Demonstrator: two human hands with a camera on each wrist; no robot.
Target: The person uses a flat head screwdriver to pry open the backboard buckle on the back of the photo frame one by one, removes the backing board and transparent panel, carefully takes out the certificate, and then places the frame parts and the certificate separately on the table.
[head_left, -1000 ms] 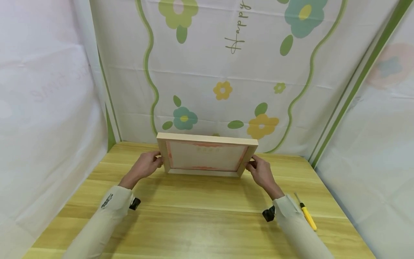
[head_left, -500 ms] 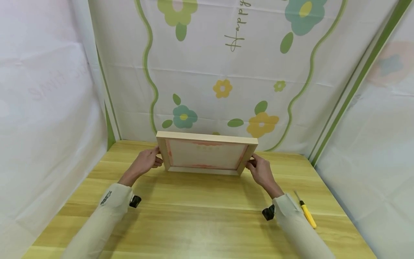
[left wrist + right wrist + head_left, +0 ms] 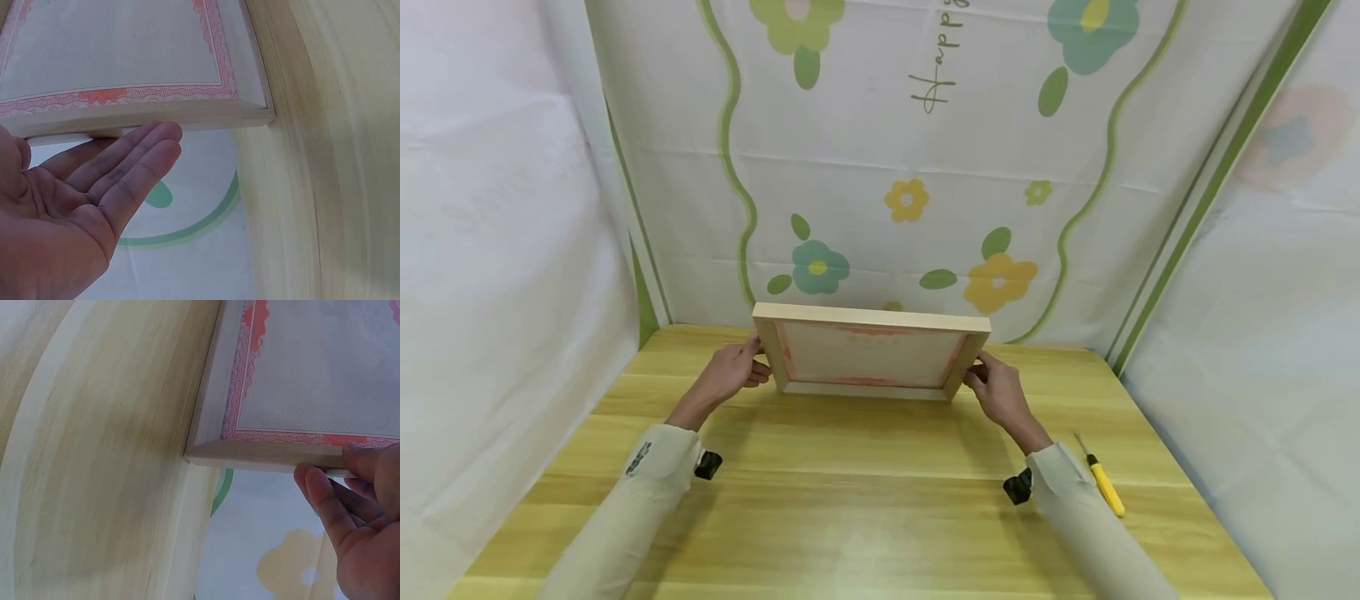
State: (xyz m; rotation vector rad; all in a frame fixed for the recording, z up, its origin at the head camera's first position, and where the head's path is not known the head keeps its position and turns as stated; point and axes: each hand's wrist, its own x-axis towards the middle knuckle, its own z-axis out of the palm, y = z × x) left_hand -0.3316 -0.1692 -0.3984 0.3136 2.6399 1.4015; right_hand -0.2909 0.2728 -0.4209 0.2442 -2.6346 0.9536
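A light wooden picture frame [image 3: 871, 317] stands on its long edge near the back of the table, its top leaning toward the camera. Inside it shows a pale certificate [image 3: 868, 358] with a red patterned border. My left hand [image 3: 727, 372] is at the frame's left side; in the left wrist view its fingers [image 3: 134, 169] lie nearly straight along the side rail's outer edge. On the opposite side, my right hand [image 3: 1000, 390] pinches the rail, the thumb [image 3: 359, 456] on the face and the other fingers at the outer edge.
To the right of the right forearm, a screwdriver [image 3: 1105, 487] with a yellow handle lies on the wooden table [image 3: 850, 500]. A floral cloth [image 3: 865, 158] hangs right behind the frame, and pale cloth walls stand at both sides.
My left fingers have loosened from a pinch at the frame's side and straightened out. The right hand keeps its grip; the frame stays nearly still while the head view shifts slightly.
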